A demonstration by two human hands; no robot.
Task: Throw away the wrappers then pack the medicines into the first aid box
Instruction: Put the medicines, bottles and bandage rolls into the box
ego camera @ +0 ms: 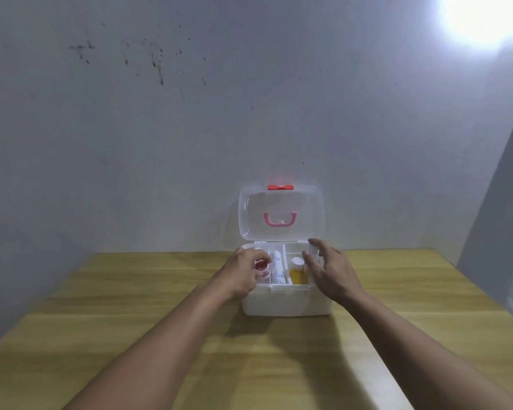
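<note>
A white first aid box (285,303) stands on the wooden table with its clear lid (280,214) raised against the wall. Inside I see a white wrapped roll (276,266) in a middle slot and a yellow bottle with a white cap (297,272) to its right. My left hand (243,273) reaches into the left compartment, its fingers closed around a small red-topped container (261,267). My right hand (329,270) hovers over the box's right side with fingers spread, holding nothing.
The wooden table (131,306) stretches out on both sides of the box. A stained grey wall (160,128) rises directly behind it. A bright light (486,16) glares at the top right.
</note>
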